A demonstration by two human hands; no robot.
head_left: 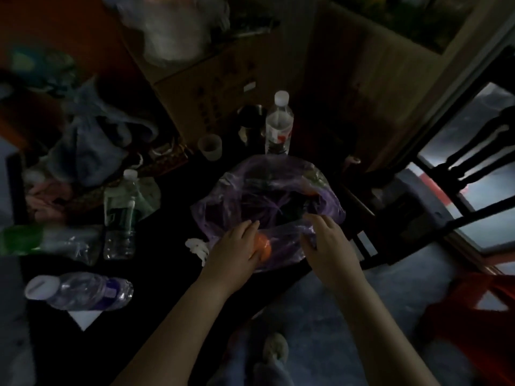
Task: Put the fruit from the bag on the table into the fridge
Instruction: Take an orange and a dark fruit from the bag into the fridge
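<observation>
- The left hand lies just below the middle of the frame, fingers curled over an orange fruit through the film of the purple bag; it looks to be cupping the fruit, though whether the grip is firm I cannot tell.
- The right hand, just right of it, pinches a fold of the bag's near rim, fingers closed on the plastic.
- The bag sits at the middle of the frame on the dark bench, its mouth gaping upward. Dark contents lie deeper inside; what they are is too dim to make out.
- The bag is thin, soft and slippery, so it will likely slide and collapse rather than hold shape. The fruit looks small, round and firm, light enough for one hand, and prone to rolling. Best taken bare, by reaching through the mouth while the rim is held open.
- Behind the bag stand an upright water bottle and a small cup; more bottles lie at the left of the frame.
- No fridge is in view.
</observation>
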